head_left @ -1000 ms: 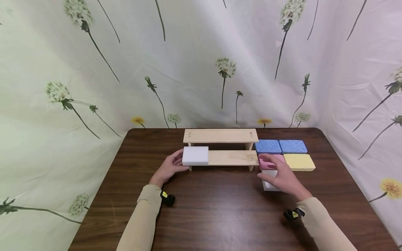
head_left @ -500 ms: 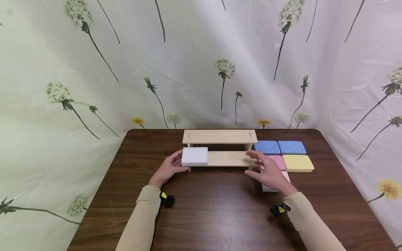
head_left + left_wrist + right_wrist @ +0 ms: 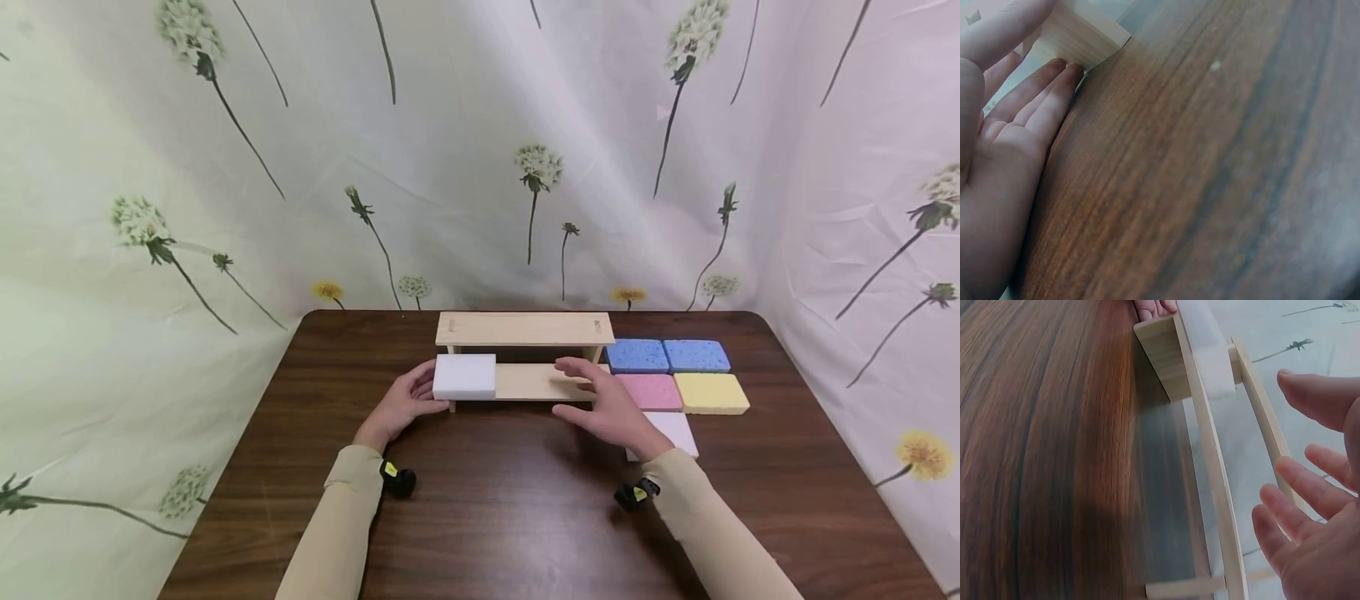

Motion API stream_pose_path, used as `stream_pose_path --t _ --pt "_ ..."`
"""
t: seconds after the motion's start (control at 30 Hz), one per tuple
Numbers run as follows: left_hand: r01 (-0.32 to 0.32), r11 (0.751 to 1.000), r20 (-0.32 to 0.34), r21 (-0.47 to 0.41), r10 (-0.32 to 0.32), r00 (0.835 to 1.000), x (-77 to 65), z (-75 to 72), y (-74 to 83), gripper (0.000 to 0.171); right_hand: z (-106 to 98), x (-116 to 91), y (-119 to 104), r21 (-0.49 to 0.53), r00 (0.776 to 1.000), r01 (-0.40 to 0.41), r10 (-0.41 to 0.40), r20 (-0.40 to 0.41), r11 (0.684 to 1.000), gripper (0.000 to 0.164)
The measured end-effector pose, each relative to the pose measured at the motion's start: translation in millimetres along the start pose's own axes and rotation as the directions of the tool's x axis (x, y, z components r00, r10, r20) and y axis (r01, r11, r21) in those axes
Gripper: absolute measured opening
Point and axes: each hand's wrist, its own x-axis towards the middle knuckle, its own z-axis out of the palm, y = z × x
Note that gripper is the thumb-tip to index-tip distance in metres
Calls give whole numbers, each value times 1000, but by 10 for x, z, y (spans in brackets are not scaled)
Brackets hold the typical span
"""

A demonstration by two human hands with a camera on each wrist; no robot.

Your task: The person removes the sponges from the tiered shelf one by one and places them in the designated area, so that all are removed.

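A white sponge (image 3: 465, 375) lies on the left end of the lower board of a two-step wooden rack (image 3: 525, 328). My left hand (image 3: 400, 407) rests at that end, its fingers extended along the wooden side panel (image 3: 1088, 34) close above the table. Over the right part of the lower step hovers my right hand (image 3: 607, 406), fingers spread and thumb apart, with nothing held. In the right wrist view, its fingertips (image 3: 1266, 494) face the rack's boards, and the white sponge (image 3: 1210, 362) sits farther along.
Right of the rack lie two blue sponges (image 3: 636, 356), a pink sponge (image 3: 649, 392) and a yellow sponge (image 3: 711, 392). Another white sponge (image 3: 675, 433) is partly hidden by my right wrist. The dark wooden table (image 3: 495, 517) meets a flowered curtain (image 3: 450, 167) behind.
My right hand has moved left from over the pink and white sponges to the rack's lower step, uncovering the pink one. My left hand has stayed at the rack's left end.
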Motion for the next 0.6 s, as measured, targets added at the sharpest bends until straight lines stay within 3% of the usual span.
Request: stream_pose_path --t 0.3,0.6 --pt "4 1000 1 -1 -4 1000 -28 8 6 91 191 171 -45 -66 999 42 -39 34 997 66" --pt "-2 1000 4 -10 2 1000 2 8 16 90 295 333 -132 -114 998 18 -12 57 993 70"
